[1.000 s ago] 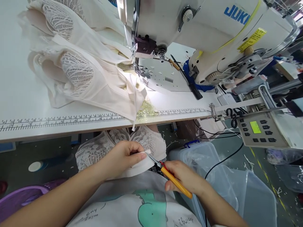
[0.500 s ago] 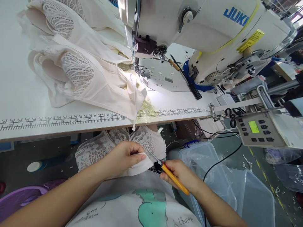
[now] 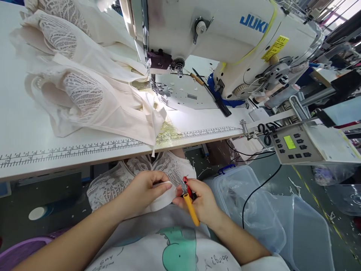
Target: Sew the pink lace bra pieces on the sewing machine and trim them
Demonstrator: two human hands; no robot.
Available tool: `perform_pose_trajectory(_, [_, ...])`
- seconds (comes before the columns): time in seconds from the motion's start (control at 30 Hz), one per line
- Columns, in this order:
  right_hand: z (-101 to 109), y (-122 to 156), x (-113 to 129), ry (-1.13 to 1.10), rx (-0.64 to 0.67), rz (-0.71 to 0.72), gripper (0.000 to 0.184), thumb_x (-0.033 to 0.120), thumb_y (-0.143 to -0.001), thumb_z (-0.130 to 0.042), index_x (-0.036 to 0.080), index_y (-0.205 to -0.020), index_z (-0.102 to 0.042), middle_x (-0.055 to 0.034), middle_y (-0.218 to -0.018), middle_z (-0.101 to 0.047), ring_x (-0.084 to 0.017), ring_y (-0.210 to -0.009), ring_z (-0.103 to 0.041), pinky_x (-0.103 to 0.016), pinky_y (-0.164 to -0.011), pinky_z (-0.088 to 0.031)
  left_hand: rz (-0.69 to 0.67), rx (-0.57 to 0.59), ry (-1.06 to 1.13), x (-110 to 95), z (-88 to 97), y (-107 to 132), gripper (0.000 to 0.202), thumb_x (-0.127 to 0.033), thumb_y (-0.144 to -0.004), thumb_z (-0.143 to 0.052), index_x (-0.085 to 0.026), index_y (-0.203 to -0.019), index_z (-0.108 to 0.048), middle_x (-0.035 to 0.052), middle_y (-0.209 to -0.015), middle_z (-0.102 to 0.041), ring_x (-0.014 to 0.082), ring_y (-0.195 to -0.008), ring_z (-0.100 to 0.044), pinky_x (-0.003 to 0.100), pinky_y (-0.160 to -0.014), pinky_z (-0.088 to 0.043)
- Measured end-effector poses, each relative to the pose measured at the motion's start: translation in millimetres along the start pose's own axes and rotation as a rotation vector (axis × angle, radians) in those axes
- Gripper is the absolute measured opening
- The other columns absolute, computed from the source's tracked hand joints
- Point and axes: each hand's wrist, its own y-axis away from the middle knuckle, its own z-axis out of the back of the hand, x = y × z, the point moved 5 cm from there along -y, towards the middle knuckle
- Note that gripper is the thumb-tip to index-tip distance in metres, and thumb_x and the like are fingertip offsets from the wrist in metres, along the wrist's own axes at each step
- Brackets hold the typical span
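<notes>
A white lace bra (image 3: 113, 184) lies over my lap below the table edge. My left hand (image 3: 150, 190) is closed on its plain white fabric band (image 3: 165, 197), pinching the edge between thumb and fingers. My right hand (image 3: 200, 199) grips a seam ripper (image 3: 191, 210) with an orange handle, now tilted steeply, its metal end near the band. Beside the handle, a red piece with metal (image 3: 185, 181) also shows in that hand; its full shape is hidden. The right fingertips are close to the band's edge, and I cannot tell whether they touch it.
A JUKI sewing machine (image 3: 197, 30) stands on the white table, which has a ruler strip (image 3: 93, 146). Cream bras (image 3: 113, 109) are piled by the needle. A control box (image 3: 299, 145) juts out right. Clear plastic bins (image 3: 254, 210) and a purple basket (image 3: 25, 244) stand below.
My right hand has moved a little left towards the fabric, and the orange handle has swung more upright. More of the red piece shows. My left hand still pinches the band.
</notes>
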Motion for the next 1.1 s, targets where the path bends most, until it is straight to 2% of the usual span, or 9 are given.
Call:
perform_pose_trajectory(0.17, [1.8,-3.7,4.6,-0.024,-0.004,0.013,0.045,0.060,-0.073,-0.068,0.021,-0.061,-0.050,0.0018,-0.062,-0.046,-0.014,-0.058,-0.044,-0.024,-0.051,-0.035,-0.018,-0.064,-0.063,-5.9,5.5,3.7,0.029,-0.042,-0.074,-0.051,-0.019,-0.059,-0.061,-0.0016,-0.056,-0.058,0.0141,-0.054,-0.049,0.024,-0.052,-0.040])
perform_pose_trajectory(0.3, [-3.3,-2.5,4.8,-0.024,0.012,-0.009,0.046,0.060,-0.073,-0.068,0.021,-0.060,-0.048,0.0029,-0.060,-0.046,-0.013,-0.056,-0.042,-0.024,-0.050,-0.034,-0.033,-0.070,-0.073,-7.9,4.9,5.7,0.028,-0.040,-0.073,-0.050,-0.019,-0.064,-0.065,0.0012,-0.065,-0.066,0.0175,-0.064,-0.058,0.025,-0.058,-0.044])
perform_pose_trajectory(0.4, [-6.6,-0.3,0.4,-0.009,-0.010,-0.065,0.046,0.061,-0.071,-0.068,0.021,-0.060,-0.050,0.0035,-0.059,-0.045,-0.012,-0.055,-0.041,-0.024,-0.049,-0.035,-0.059,-0.106,-0.057,-9.5,5.4,6.8,0.026,-0.039,-0.072,-0.050,-0.020,-0.062,-0.063,-0.0005,-0.060,-0.064,0.0165,-0.060,-0.056,0.024,-0.056,-0.043])
perform_pose_trajectory(0.53, [0.1,4.7,-2.5,0.000,-0.125,-0.071,0.038,0.055,-0.073,-0.068,0.020,-0.063,-0.054,0.0004,-0.063,-0.053,-0.014,-0.057,-0.048,-0.026,-0.054,-0.042,-0.048,-0.140,-0.054,-9.9,8.2,8.8,0.029,-0.044,-0.072,-0.050,-0.020,-0.058,-0.059,-0.0033,-0.052,-0.054,0.0130,-0.052,-0.045,0.022,-0.049,-0.035])
perform_pose_trajectory(0.63, [3.9,9.0,-3.5,-0.067,-0.150,-0.071,0.029,0.048,-0.073,-0.069,0.020,-0.073,-0.061,-0.0024,-0.069,-0.062,-0.015,-0.057,-0.052,-0.027,-0.055,-0.046,-0.034,-0.134,-0.059,-8.9,9.3,10.2,0.030,-0.046,-0.072,-0.050,-0.020,-0.058,-0.057,-0.0039,-0.051,-0.049,0.0123,-0.051,-0.041,0.022,-0.048,-0.033])
perform_pose_trajectory(0.73, [1.6,11.2,-5.0,-0.112,-0.120,-0.093,0.028,0.046,-0.071,-0.071,0.020,-0.076,-0.064,-0.0041,-0.071,-0.067,-0.016,-0.057,-0.056,-0.028,-0.054,-0.047,-0.035,-0.119,-0.054,-8.5,9.4,11.1,0.031,-0.046,-0.073,-0.050,-0.020,-0.059,-0.058,-0.0036,-0.053,-0.050,0.0127,-0.052,-0.043,0.023,-0.050,-0.034])
perform_pose_trajectory(0.93, [-8.4,9.6,-8.6,-0.194,-0.065,-0.178,0.037,0.054,-0.067,-0.074,0.020,-0.070,-0.062,-0.0052,-0.072,-0.070,-0.020,-0.062,-0.062,-0.032,-0.059,-0.053,-0.056,-0.120,-0.087,-8.9,5.7,11.7,0.031,-0.045,-0.075,-0.048,-0.020,-0.060,-0.058,-0.0021,-0.055,-0.055,0.0144,-0.054,-0.048,0.024,-0.053,-0.038])
perform_pose_trajectory(1.0, [-11.6,7.7,-8.0,-0.190,-0.057,-0.187,0.039,0.056,-0.065,-0.076,0.020,-0.071,-0.062,-0.0029,-0.068,-0.067,-0.018,-0.060,-0.059,-0.030,-0.057,-0.051,-0.062,-0.168,-0.170,-7.9,3.5,11.3,0.030,-0.044,-0.078,-0.046,-0.020,-0.062,-0.058,0.0001,-0.060,-0.060,0.0168,-0.059,-0.054,0.026,-0.057,-0.040])
perform_pose_trajectory(1.1, [-16.1,2.9,-5.9,-0.112,-0.057,-0.187,0.039,0.055,-0.066,-0.075,0.020,-0.064,-0.057,0.0016,-0.059,-0.057,-0.013,-0.053,-0.049,-0.024,-0.049,-0.044,-0.056,-0.277,-0.407,-6.4,0.8,10.0,0.028,-0.038,-0.081,-0.042,-0.021,-0.064,-0.057,0.0035,-0.067,-0.063,0.0209,-0.065,-0.059,0.029,-0.059,-0.041])
